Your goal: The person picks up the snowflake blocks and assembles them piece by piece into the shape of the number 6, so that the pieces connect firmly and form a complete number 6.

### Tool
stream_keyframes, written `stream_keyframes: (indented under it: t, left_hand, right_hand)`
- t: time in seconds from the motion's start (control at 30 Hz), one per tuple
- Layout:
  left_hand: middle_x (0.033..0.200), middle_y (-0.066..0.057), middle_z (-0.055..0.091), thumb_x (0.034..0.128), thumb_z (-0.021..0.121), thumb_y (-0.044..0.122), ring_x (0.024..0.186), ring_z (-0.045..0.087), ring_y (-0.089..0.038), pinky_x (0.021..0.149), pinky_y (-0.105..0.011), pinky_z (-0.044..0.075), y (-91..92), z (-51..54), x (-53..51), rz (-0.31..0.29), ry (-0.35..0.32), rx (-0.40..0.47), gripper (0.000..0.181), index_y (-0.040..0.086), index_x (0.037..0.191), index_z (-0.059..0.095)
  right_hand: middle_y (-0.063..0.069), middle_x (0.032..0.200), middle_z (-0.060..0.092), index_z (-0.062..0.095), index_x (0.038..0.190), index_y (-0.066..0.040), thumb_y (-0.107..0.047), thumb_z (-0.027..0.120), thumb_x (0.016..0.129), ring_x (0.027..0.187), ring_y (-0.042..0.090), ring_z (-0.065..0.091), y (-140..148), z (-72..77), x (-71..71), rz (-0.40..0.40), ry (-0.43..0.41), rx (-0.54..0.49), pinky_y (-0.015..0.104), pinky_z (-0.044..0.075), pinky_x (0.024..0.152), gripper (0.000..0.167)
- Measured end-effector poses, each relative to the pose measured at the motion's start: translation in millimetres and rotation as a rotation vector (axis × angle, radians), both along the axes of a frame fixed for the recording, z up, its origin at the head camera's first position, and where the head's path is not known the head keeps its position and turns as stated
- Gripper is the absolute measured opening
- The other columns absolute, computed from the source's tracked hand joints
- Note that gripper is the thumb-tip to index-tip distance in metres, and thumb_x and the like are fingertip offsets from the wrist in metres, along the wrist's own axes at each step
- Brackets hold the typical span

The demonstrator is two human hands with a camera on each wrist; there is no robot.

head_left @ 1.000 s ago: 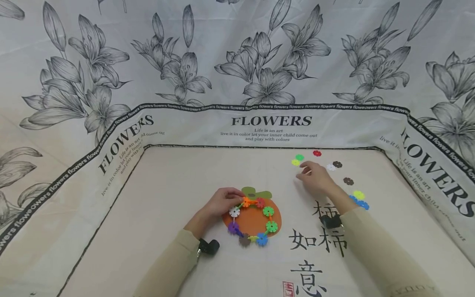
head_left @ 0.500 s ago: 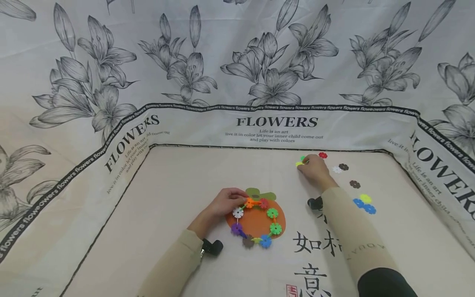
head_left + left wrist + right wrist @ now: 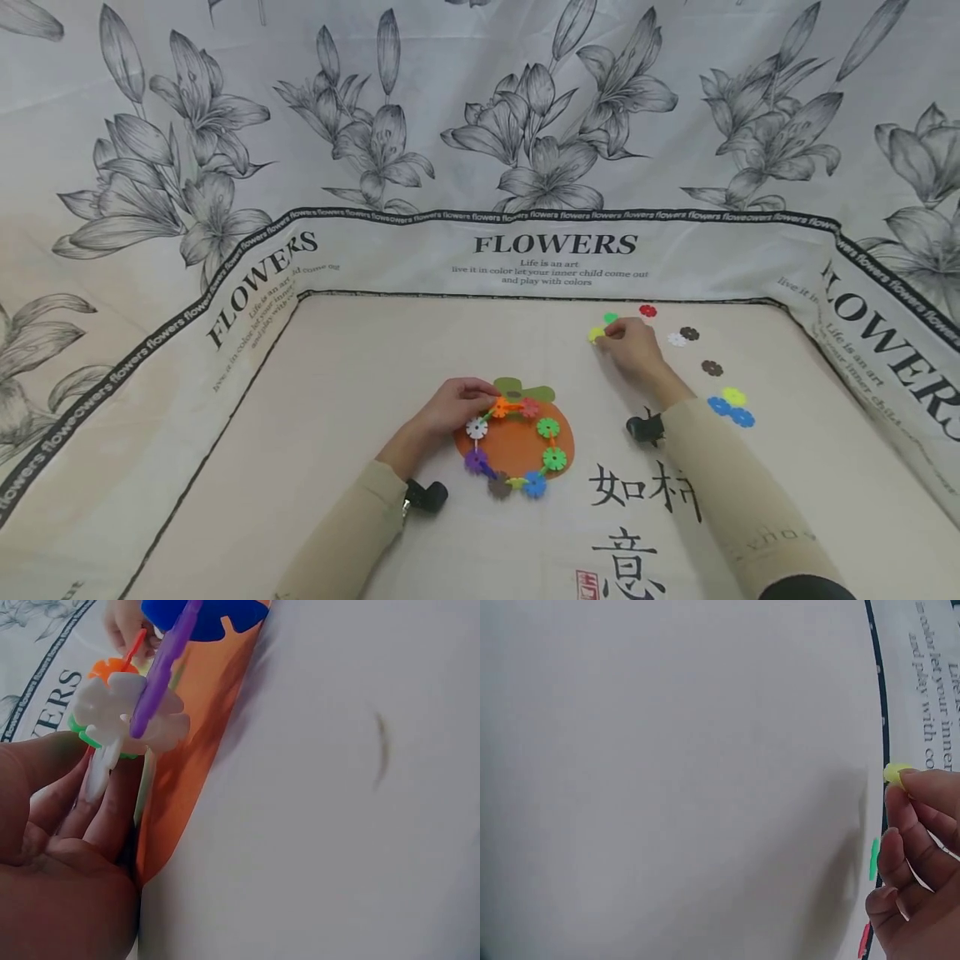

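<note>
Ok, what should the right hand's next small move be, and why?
Probably carry the yellow piece toward the ring. The right hand pinches that piece away from the ring, while the left hand holds the ring, which is built of similar notched pieces.

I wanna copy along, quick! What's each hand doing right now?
Left hand: closed, holding the ring of colourful flower-shaped plastic pieces.
Right hand: closed, pinching a small yellow plastic disc.
</note>
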State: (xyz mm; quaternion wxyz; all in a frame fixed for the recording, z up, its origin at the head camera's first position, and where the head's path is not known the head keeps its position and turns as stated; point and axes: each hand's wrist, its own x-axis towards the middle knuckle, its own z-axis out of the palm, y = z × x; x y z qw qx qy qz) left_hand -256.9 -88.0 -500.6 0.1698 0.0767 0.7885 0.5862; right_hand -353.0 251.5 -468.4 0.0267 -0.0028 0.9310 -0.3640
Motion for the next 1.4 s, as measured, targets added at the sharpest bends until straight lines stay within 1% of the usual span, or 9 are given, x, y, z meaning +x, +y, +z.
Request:
stream_keyframes:
  t: [0.17, 0.27, 0.37, 0.47, 0.63, 0.83, 1.1, 1.3, 1.4]
  left_hand:
    - [0.118, -0.007, 0.073, 0.1, 0.067, 0.019, 0.109, 0.066, -0.019, 0.097, -0.038, 0.053, -1.3, 1.2, 1.4, -0.002, 0.017, 0.004, 0.022, 0.007, 0.118, 0.074]
    - [0.118, -0.007, 0.073, 0.0997, 0.067, 0.019, 0.109, 0.066, -0.019, 0.097, -0.038, 0.052, -2.2, 1.5, 2.1, 0.007, 0.018, 0.015, 0.022, 0.007, 0.117, 0.074]
    - [0.117, -0.007, 0.073, 0.0994, 0.068, 0.018, 0.108, 0.066, -0.019, 0.097, -0.038, 0.052, -3.3, 2.0, 2.5, 0.014, 0.015, 0.022, 0.021, 0.008, 0.117, 0.075]
    - [0.117, -0.006, 0.073, 0.099, 0.068, 0.019, 0.108, 0.065, -0.019, 0.099, -0.039, 0.052, -3.8, 1.6, 2.3, 0.016, 0.011, 0.025, 0.021, 0.009, 0.117, 0.075]
    - [0.117, -0.006, 0.072, 0.0986, 0.069, 0.02, 0.11, 0.065, -0.02, 0.101, -0.041, 0.051, -2.6, -1.3, 1.6, 0.02, 0.011, 0.02, 0.022, 0.009, 0.116, 0.075]
    - [0.115, -0.007, 0.073, 0.0989, 0.069, 0.017, 0.106, 0.066, -0.019, 0.099, -0.039, 0.052, -0.2, -1.4, 1.0, 0.024, 0.016, 0.044, 0.021, 0.007, 0.116, 0.075]
    - [0.112, -0.006, 0.074, 0.0992, 0.068, 0.016, 0.103, 0.067, -0.017, 0.094, -0.035, 0.054, 0.0, -2.2, 1.0, 0.032, 0.008, 0.058, 0.021, 0.005, 0.116, 0.074]
    - [0.112, -0.007, 0.074, 0.099, 0.069, 0.016, 0.103, 0.066, -0.019, 0.096, -0.036, 0.054, -0.4, -2.0, 0.8, 0.041, 0.015, 0.074, 0.021, 0.005, 0.116, 0.074]
    - [0.11, -0.007, 0.074, 0.0986, 0.069, 0.016, 0.101, 0.067, -0.017, 0.094, -0.034, 0.054, -0.5, -1.9, 1.2, 0.042, 0.006, 0.082, 0.02, 0.005, 0.115, 0.074]
  right_hand:
    - [0.011, 0.098, 0.072, 0.073, 0.102, -0.004, -0.019, 0.07, 0.097, 0.082, 0.023, 0.063, -13.5, 6.6, 33.0, 0.14, 0.05, -0.023, 0.034, 0.051, 0.073, 0.016]
    - [0.004, 0.088, 0.073, 0.075, 0.093, -0.008, -0.018, 0.073, 0.095, 0.078, 0.02, 0.063, -21.0, 6.8, 51.9, 0.226, 0.078, -0.031, 0.034, 0.05, 0.072, 0.01]
    - [0.0, 0.083, 0.072, 0.076, 0.089, -0.01, -0.016, 0.075, 0.093, 0.077, 0.019, 0.061, -28.5, 7.9, 67.0, 0.301, 0.1, -0.037, 0.034, 0.049, 0.071, 0.008]
    - [-0.001, 0.082, 0.072, 0.076, 0.088, -0.01, -0.015, 0.076, 0.092, 0.077, 0.018, 0.059, -35.6, 9.2, 79.2, 0.347, 0.102, -0.047, 0.031, 0.049, 0.069, 0.007]
    - [-0.002, 0.08, 0.071, 0.077, 0.087, -0.01, -0.013, 0.077, 0.09, 0.076, 0.017, 0.058, -46.2, 9.8, 95.7, 0.389, 0.093, -0.046, 0.03, 0.048, 0.07, 0.005]
    - [-0.005, 0.08, 0.071, 0.077, 0.086, -0.01, -0.012, 0.077, 0.089, 0.075, 0.013, 0.057, -55.5, 9.5, 105.2, 0.427, 0.092, -0.038, 0.028, 0.047, 0.07, 0.004]
    - [-0.006, 0.077, 0.069, 0.077, 0.083, -0.011, -0.008, 0.076, 0.089, 0.075, 0.014, 0.057, -60.8, 9.1, 109.2, 0.467, 0.105, -0.03, 0.029, 0.046, 0.07, 0.006]
    - [-0.007, 0.077, 0.069, 0.077, 0.083, -0.013, -0.01, 0.076, 0.09, 0.075, 0.014, 0.057, -65.7, 9.7, 111.2, 0.463, 0.117, -0.025, 0.028, 0.046, 0.07, 0.007]
    - [-0.008, 0.077, 0.069, 0.078, 0.084, -0.014, -0.01, 0.076, 0.09, 0.076, 0.014, 0.057, -68.4, 9.3, 111.1, 0.453, 0.119, -0.026, 0.029, 0.047, 0.071, 0.007]
